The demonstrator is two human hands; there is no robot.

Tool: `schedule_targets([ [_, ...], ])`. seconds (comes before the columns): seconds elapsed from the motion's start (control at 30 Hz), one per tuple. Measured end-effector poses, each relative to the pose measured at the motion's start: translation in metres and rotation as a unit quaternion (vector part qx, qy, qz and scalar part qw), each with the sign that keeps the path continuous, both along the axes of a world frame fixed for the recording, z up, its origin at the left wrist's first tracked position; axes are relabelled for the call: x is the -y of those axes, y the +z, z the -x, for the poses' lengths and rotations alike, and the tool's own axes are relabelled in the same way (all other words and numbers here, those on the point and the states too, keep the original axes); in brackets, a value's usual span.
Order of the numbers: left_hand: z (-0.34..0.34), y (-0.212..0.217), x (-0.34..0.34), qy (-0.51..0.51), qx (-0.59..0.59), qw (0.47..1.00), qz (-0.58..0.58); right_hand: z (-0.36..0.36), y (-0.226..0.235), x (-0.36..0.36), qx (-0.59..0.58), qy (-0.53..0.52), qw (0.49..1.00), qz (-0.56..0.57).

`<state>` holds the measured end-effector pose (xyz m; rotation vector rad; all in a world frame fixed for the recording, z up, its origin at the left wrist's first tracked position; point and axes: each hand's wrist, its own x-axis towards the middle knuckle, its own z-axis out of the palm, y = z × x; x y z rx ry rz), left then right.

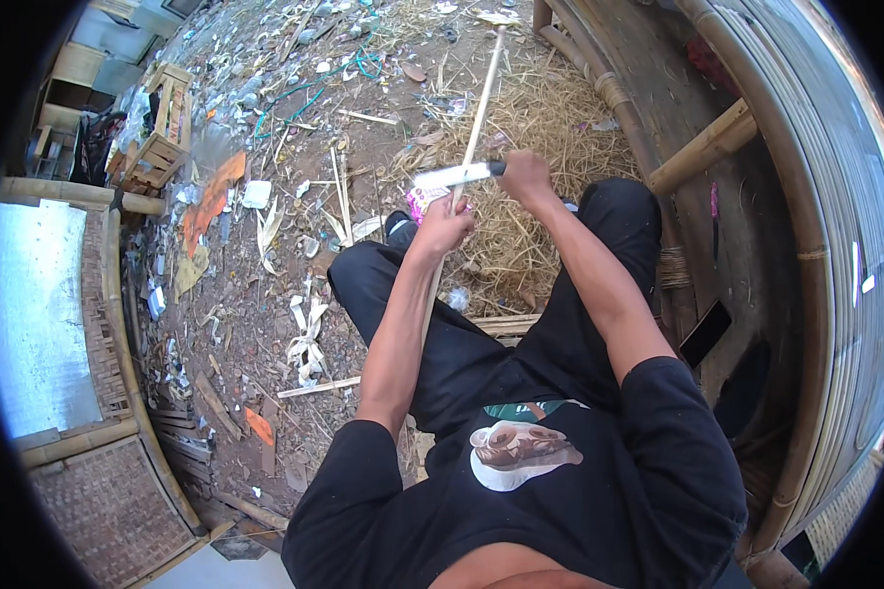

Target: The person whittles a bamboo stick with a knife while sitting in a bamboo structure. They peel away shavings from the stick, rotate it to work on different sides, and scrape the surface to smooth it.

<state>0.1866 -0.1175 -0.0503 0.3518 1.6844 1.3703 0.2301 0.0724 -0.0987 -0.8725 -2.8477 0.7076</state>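
Note:
My left hand (446, 228) is closed around a long pale bamboo stick (485, 93). The far end of the stick reaches out over the ground, and its near end passes under my left forearm beside my thigh. In my right hand (526, 180) is the dark handle of a knife (450, 177), its broad, bright blade pointing left. The blade lies across the stick just beyond my left fingers; whether it is cutting into the stick I cannot tell. Behind the left hand a pink and white wrapper (420, 203) partly shows.
Straw-like shavings (550, 123) cover the ground between and beyond my legs. A bamboo bench frame (810, 196) runs along my right, with a dark phone (705, 334) on its boards. To the left are a slatted wooden crate (157, 133), an orange sheet (213, 201) and scattered litter.

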Motion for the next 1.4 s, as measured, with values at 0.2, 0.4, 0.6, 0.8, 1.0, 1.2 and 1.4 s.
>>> schedule_targets([
  [0.2,-0.025,0.016,0.023,0.035,0.130,0.990,-0.049,0.003,-0.011,-0.015,-0.011,-0.018,0.999,-0.033],
  [0.4,-0.068,0.035,0.056,0.059,0.139,0.988,-0.021,-0.002,-0.019,-0.019,0.001,0.031,0.998,-0.054],
  [0.6,-0.106,0.061,0.090,0.078,0.161,0.984,-0.016,-0.003,-0.024,-0.020,0.034,-0.027,0.999,-0.001],
  [0.8,-0.172,0.091,0.157,0.096,0.254,0.962,0.038,-0.017,-0.001,-0.083,0.073,-0.129,0.988,0.033],
  [1.0,-0.152,0.084,0.146,0.166,0.199,0.966,0.019,-0.027,-0.009,-0.057,0.108,-0.161,0.972,0.135],
  [1.2,-0.119,0.056,0.114,0.132,0.220,0.966,-0.029,-0.035,0.013,-0.059,0.022,-0.167,0.979,0.110],
  [1.4,-0.088,0.039,0.078,0.073,0.159,0.984,-0.016,-0.051,0.075,-0.041,-0.035,-0.006,0.984,0.175],
])
